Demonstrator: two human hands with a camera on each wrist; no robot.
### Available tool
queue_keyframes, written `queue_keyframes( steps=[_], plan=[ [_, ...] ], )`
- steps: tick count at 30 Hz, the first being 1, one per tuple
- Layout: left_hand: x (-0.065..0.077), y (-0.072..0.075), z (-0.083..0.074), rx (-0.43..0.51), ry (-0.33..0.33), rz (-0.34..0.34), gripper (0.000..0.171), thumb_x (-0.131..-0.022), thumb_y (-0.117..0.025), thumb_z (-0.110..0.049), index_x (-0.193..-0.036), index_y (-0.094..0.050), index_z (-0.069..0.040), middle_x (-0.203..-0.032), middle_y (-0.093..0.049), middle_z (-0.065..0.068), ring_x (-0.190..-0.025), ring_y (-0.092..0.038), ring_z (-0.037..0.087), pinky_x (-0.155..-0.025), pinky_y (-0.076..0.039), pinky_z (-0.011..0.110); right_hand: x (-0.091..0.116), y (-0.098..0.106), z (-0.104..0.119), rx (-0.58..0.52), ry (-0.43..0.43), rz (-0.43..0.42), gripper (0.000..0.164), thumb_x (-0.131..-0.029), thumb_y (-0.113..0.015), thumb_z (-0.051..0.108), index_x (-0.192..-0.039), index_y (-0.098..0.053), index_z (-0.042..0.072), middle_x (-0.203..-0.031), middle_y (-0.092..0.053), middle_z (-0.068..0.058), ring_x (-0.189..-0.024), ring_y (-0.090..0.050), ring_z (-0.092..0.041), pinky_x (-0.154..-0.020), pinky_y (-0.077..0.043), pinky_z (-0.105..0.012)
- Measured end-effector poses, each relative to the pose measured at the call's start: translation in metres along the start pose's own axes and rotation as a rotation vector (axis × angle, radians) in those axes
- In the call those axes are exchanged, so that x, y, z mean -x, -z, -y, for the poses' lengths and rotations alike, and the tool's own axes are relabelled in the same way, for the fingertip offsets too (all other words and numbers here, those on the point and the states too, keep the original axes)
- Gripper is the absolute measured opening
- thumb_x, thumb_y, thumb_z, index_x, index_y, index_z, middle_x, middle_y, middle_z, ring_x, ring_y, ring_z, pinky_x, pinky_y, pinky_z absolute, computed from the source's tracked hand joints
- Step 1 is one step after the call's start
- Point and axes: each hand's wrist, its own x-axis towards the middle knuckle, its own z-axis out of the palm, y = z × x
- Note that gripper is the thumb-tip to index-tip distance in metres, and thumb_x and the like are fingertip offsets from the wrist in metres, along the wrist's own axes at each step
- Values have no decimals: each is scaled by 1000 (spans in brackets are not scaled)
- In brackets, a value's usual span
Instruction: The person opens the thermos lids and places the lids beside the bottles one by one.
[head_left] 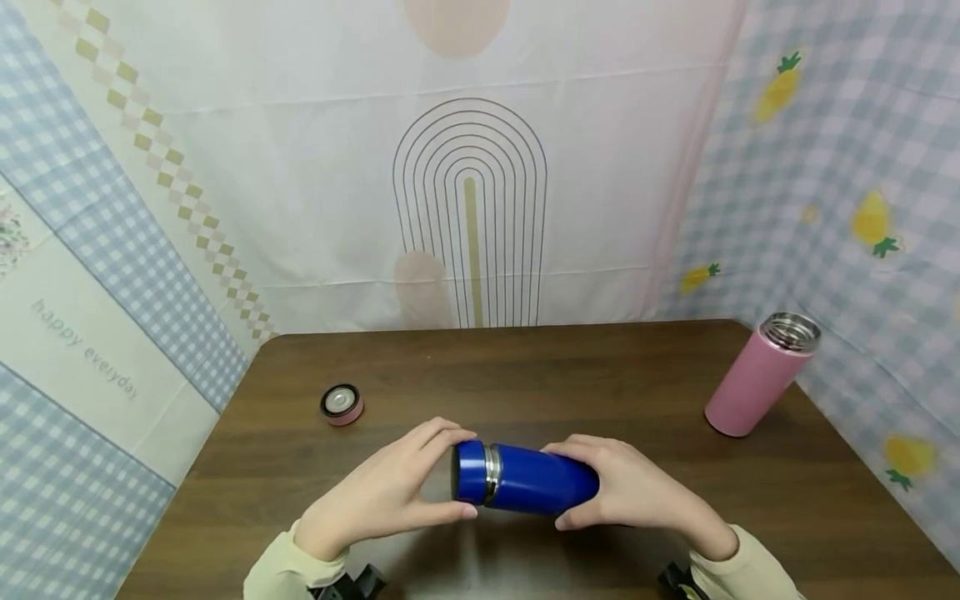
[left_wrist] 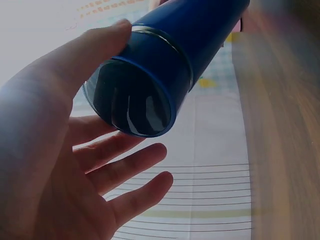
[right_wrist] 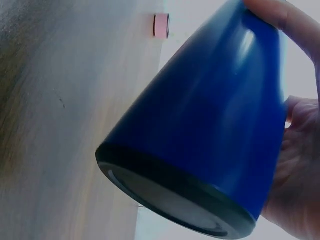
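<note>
A blue thermos bottle (head_left: pixel 543 479) is held on its side between both hands, over the near part of the table. Its blue lid (head_left: pixel 471 472) points left, with a silver ring between lid and body. My left hand (head_left: pixel 397 483) pinches the lid, thumb on the near side and fingertips on the far side; in the left wrist view several fingers (left_wrist: pixel 135 170) are spread below the lid's dark end. The right hand (head_left: pixel 618 483) grips the body near its base (right_wrist: pixel 170 195), thumb below and fingers over the top.
At the right of the wooden table (head_left: pixel 480 367) stands a pink thermos bottle (head_left: pixel 757 379) without a lid, its steel mouth showing. A small pink lid (head_left: pixel 342 405) lies at the left with its inner side up. Patterned cloth (head_left: pixel 330 183) hangs behind and beside the table.
</note>
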Motion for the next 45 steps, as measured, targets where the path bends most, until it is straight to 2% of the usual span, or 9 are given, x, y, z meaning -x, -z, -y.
queue_keyframes(
  steps=[5, 11, 14, 20, 29, 38, 45],
  plan=[
    [0, 4, -1, -10, -3, 12, 75, -86, -69, -64, -144, -46, -23, -133, -53, -11, -118, -54, 3, -96, -50, 31, 1, -2, -1, -23, 18, 1, 69, -71, -85, 54, -132, -63, 29, -111, -61, 15, -94, -58, -7, -75, -49, -32],
    [-3, 0, -5, -135, -69, -23, 72, -81, -80, -55, -135, -52, -15, -127, -55, -6, -113, -56, 9, -95, -51, 32, 3, -2, -2, -20, 25, 13, 71, -71, -84, 56, -133, -63, 27, -113, -62, 13, -95, -59, -8, -76, -50, -32],
    [-4, -1, -6, -164, -59, -41, 70, -82, -80, -54, -134, -54, -15, -126, -54, -5, -110, -56, 9, -93, -52, 31, 4, 0, -3, -10, 22, 9, 72, -71, -85, 56, -132, -64, 25, -114, -62, 12, -95, -59, -8, -76, -50, -33],
    [-5, 3, -6, -161, -45, -43, 70, -84, -76, -56, -137, -53, -16, -126, -53, -6, -108, -56, 8, -91, -52, 32, 0, 1, -2, -4, 26, 12, 71, -71, -85, 54, -132, -64, 24, -113, -62, 12, -95, -59, -9, -76, -50, -33],
    [-5, 6, -7, -223, -37, -28, 65, -82, -74, -61, -128, -59, -18, -116, -58, -9, -101, -58, 7, -86, -53, 32, 0, 1, -2, 15, 42, 19, 71, -70, -84, 56, -131, -64, 26, -112, -62, 14, -95, -59, -7, -77, -50, -34],
    [-7, 8, -3, -264, 18, 8, 64, -83, -67, -70, -121, -64, -18, -104, -63, -10, -89, -59, 8, -79, -53, 32, -1, 1, -3, 41, 26, 24, 72, -71, -84, 56, -132, -63, 25, -113, -62, 12, -96, -59, -9, -77, -50, -35],
    [-8, 10, 0, -165, 112, 68, 62, -82, -67, -70, -116, -66, -19, -100, -65, -12, -87, -59, 2, -75, -54, 28, -1, 1, -3, 30, 14, 39, 72, -71, -84, 55, -134, -63, 25, -114, -62, 11, -97, -59, -10, -76, -50, -35]
  ],
)
